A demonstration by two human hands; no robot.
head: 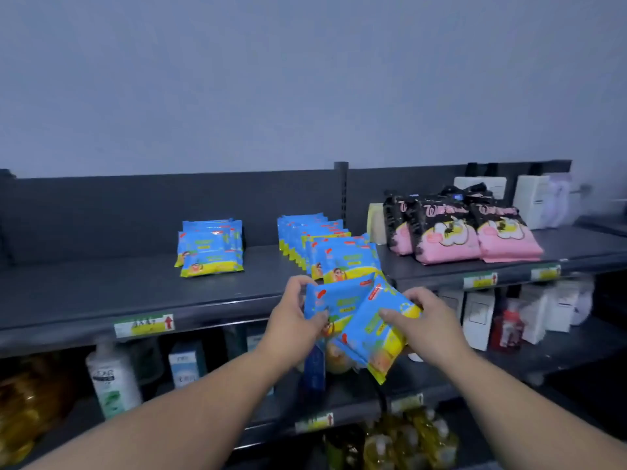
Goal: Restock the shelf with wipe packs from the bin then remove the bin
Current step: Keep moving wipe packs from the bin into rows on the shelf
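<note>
1. The left hand (298,310) curls its fingers round the edge of a blue-and-yellow soft plastic wipe pack (339,296); the right hand (424,317) grasps a second, tilted pack (376,334) that overlaps the first; they are probably being sorted before shelving.
2. Both packs are held just in front of the standing row of matching packs (325,249), apparently to extend its front; a smaller pile of the same packs (210,247) sits well apart to the left.
3. The bin is out of view.
4. The dark grey metal shelf (135,290) carries a yellow-green price label (144,325) on its lip; pink-and-black soft bags (475,232) stand to the right; behind is a plain grey wall (305,79); a white plastic bottle (112,378) stands on the tier below.
</note>
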